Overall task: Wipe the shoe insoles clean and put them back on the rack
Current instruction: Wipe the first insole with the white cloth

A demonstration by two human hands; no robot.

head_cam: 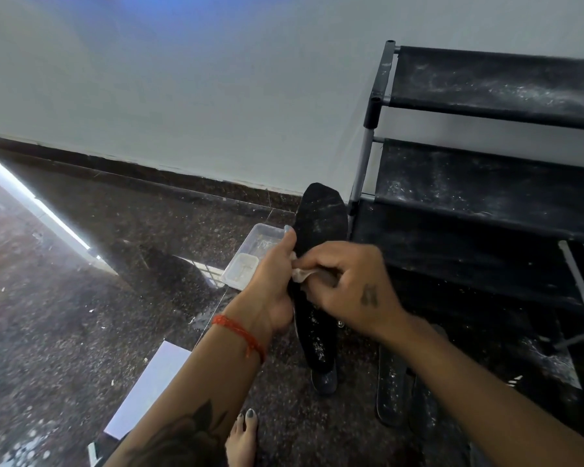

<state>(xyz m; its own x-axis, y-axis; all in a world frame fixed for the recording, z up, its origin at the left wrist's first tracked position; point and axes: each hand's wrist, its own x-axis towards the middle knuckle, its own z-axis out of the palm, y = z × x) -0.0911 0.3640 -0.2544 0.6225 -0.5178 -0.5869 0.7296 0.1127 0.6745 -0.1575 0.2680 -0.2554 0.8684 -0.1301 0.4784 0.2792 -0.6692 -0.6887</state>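
Head | dusty granite floor (pixel 64 315) | white wall (pixel 182 96) | blk rack (pixel 486 183) rt

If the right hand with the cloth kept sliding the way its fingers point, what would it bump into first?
Most likely the left hand, which grips the black insole's edge right beside the cloth. The right hand's fingers point leftward across the insole; depth is hard to judge.

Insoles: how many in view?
3, maybe more. One insole held in the left hand, wiped by the right hand. Two on the floor below the right arm; another may hide behind the held one.
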